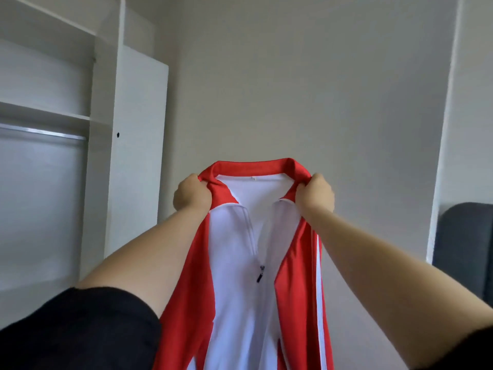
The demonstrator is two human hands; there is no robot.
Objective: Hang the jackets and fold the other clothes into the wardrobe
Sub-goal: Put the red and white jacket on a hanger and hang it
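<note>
At frame centre we hold the jacket [240, 263] up by its red collar (zip partly open), left hand [191, 194] and right hand [316, 194] each clenched around a corner; the wardrobe [101, 129] stands at left.

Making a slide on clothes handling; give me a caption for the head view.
Both hands, left and right, hold a red-and-white jacket by its collar beside the open wardrobe.

White wardrobe shelf [45, 114] (rail [42, 132] beneath)
</note>
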